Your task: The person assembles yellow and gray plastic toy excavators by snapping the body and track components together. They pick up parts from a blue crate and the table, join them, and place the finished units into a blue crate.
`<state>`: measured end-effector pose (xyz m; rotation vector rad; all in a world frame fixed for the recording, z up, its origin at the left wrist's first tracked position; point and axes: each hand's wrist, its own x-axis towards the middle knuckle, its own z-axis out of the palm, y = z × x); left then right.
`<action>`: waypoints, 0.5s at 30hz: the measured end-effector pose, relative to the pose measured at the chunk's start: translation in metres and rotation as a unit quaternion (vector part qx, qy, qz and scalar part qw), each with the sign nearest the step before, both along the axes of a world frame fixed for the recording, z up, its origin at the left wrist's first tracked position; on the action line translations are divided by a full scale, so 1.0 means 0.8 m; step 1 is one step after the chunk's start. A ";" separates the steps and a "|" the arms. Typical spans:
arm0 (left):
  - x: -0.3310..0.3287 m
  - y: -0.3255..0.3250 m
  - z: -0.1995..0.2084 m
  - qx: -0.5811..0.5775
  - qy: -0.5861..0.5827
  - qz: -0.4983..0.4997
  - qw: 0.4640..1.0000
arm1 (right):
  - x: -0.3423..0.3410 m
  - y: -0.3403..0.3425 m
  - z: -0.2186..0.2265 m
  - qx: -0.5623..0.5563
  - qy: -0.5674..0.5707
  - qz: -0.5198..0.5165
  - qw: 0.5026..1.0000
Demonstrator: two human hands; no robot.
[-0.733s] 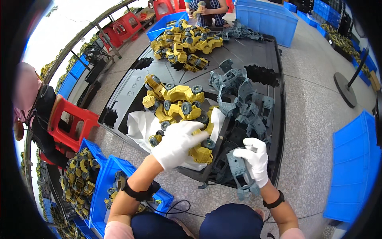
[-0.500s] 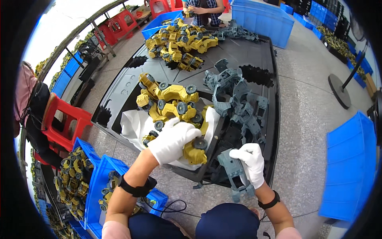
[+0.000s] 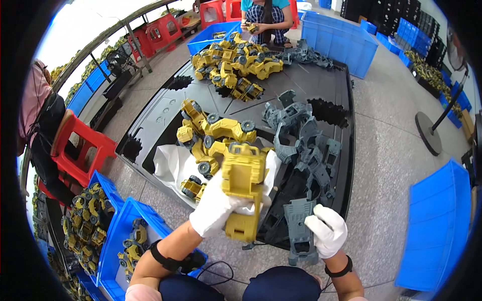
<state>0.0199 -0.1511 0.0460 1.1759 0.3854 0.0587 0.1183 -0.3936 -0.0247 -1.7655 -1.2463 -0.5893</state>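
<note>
Yellow toy truck [image 3: 243, 173] and grey plastic chassis [image 3: 299, 223], both in hand

At far left a red plastic stool [image 3: 83, 135] stands beside a person in pink [image 3: 37, 100]; nearer, a blue crate [image 3: 152, 216] holds small yellow toy vehicles [image 3: 131, 251]. The white-gloved left hand [image 3: 216, 208] has its fingers clamped around the truck's narrow middle, raised over the near side of the black table [image 3: 288, 83]. The truck blocks part of the white sheet [image 3: 168, 160] and the yellow vehicle pile [image 3: 228, 129] behind. Rightward, the gloved right hand [image 3: 327, 231] is clamped on the chassis's right edge, some fingers hidden. Grey frames [image 3: 314, 165] lie heaped just beyond. At right, a blue bin [image 3: 432, 226].
</note>
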 end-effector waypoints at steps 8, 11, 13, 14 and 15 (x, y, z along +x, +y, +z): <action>-0.006 -0.008 -0.046 -0.149 0.065 -0.095 0.982 | 0.027 0.023 0.021 -0.075 0.015 0.201 0.977; -0.007 -0.007 -0.064 -0.133 0.037 -0.073 0.988 | 0.043 0.004 0.015 -0.173 0.101 0.258 0.945; -0.004 -0.012 -0.067 -0.113 0.026 -0.078 0.990 | 0.057 -0.010 0.018 -0.225 0.216 0.321 0.894; -0.004 -0.014 -0.065 -0.093 0.025 -0.077 0.992 | 0.057 -0.010 0.016 -0.192 0.293 0.325 0.879; -0.001 -0.018 -0.058 -0.074 0.023 -0.077 0.994 | 0.058 -0.010 0.014 -0.205 0.314 0.296 0.879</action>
